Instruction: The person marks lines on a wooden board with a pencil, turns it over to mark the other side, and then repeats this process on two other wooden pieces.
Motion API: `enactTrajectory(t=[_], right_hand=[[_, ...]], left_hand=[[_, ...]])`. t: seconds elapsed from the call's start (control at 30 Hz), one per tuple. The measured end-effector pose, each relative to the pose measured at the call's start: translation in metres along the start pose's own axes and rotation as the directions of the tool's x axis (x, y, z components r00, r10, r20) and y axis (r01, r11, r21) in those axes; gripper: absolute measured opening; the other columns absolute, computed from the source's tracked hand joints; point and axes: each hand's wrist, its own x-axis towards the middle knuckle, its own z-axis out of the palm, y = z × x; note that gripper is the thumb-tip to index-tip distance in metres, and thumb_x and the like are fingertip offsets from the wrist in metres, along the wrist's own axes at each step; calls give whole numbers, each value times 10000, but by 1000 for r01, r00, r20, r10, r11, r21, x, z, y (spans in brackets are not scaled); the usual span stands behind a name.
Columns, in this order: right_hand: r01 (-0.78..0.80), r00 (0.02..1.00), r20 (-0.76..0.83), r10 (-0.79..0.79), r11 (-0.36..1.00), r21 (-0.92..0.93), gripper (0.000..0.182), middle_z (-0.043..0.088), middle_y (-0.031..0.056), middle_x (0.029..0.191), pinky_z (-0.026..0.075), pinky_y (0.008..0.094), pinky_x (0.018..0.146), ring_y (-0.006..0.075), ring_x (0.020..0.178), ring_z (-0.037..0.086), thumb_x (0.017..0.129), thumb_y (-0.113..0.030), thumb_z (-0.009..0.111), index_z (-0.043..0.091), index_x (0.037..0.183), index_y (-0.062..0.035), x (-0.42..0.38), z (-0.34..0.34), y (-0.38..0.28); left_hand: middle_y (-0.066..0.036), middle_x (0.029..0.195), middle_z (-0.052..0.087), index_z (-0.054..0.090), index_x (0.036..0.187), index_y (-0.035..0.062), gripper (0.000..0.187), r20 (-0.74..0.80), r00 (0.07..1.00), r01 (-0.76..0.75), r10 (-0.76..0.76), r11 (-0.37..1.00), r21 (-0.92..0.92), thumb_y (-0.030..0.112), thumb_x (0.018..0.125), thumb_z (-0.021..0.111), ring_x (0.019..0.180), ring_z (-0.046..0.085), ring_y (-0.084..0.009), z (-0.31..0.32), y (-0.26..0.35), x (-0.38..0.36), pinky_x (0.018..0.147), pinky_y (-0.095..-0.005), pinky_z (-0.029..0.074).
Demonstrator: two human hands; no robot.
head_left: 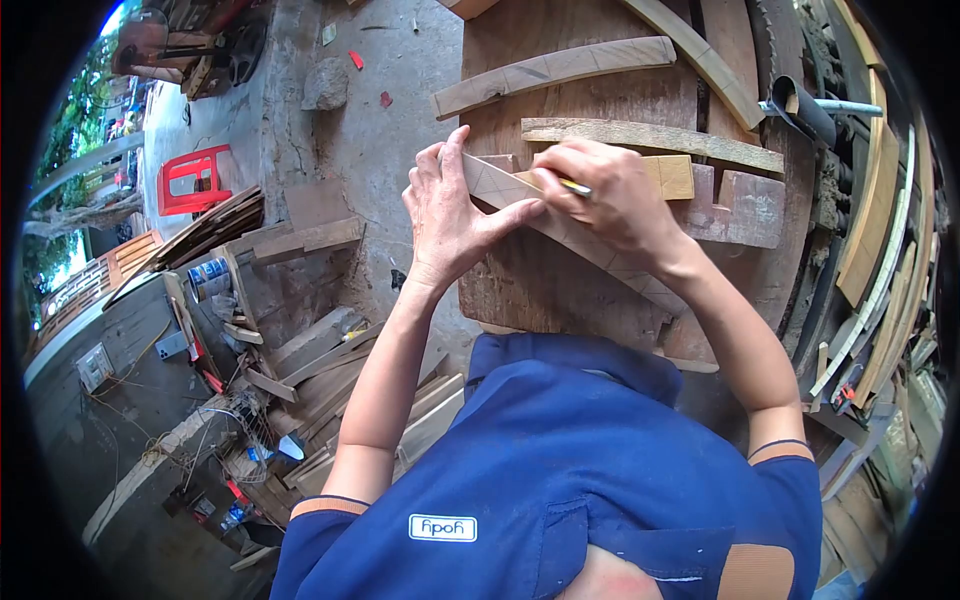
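Note:
A curved wooden piece point(592, 244) with pencil lines across its face lies slantwise over the workbench point(535, 290). My left hand point(442, 215) grips its far left end, thumb along the near edge and fingers at the end. In my right hand point(615, 195) is a pencil point(577, 187), its yellow-and-dark end showing between the fingers above the marked piece. Partly hidden by that hand are a yellowish wooden block point(672, 177) and a rough curved strip point(690, 140). To the right sits a notched wooden block point(752, 208).
More curved pieces point(560, 75) point(705, 65) lie at the bench's far side. A dark tube point(803, 112) stands at the right. Timber strips point(868, 210) lean along the right edge. On the left are a red plastic stool point(195, 180), a can point(209, 279) and piled boards point(330, 375).

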Motion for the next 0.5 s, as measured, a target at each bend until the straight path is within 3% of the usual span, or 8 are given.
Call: enactTrajectory(t=[0.1,0.23,0.27,0.3,0.37,0.5], right_hand=[[-52,999,11,52,995,80,151,700,169,856,559,424,747,333,788,707,933,-141,673,691,887,2,-25,-18,1],[-131,988,80,133,991,-33,161,716,179,876,557,419,753,336,803,714,940,-135,664,704,903,16,-52,-42,-5],[-226,973,62,223,972,60,179,722,187,882,557,402,758,328,810,721,946,-137,654,714,923,30,-54,-45,-12],[-226,973,58,223,973,53,179,722,187,882,557,402,758,328,810,721,946,-137,654,714,923,30,-52,-46,-15],[-298,954,27,298,935,191,192,736,165,895,555,353,771,240,826,731,962,-135,663,728,984,44,-45,-44,-20],[-266,963,59,261,958,103,207,736,177,898,554,346,765,237,826,732,966,-142,658,726,991,52,-29,-29,-12]], left_hand=[[-189,1411,439,363,1555,24,1245,-7,1000,-6,6,1000,-3,728,649,845,1343,427,-380,0,0,-1,1151,-542,309],[-191,1413,437,367,1554,26,1245,-13,1000,-10,10,1000,-8,726,644,846,1347,420,-384,1,-2,-1,1157,-543,302],[-192,1415,436,366,1555,25,1244,-12,1000,-6,6,1000,-8,726,644,846,1348,420,-384,1,-2,-1,1158,-544,300],[-193,1417,435,366,1555,25,1244,-12,1000,-3,3,1000,-8,725,645,846,1349,419,-384,2,-2,-1,1159,-546,299],[-193,1419,434,368,1554,24,1243,-15,1000,-5,5,1000,-11,724,645,846,1347,420,-384,3,-1,-1,1157,-546,300],[-192,1422,436,375,1548,21,1238,-25,1000,-5,5,1000,-6,723,644,847,1335,427,-383,3,-2,-1,1147,-546,309]])
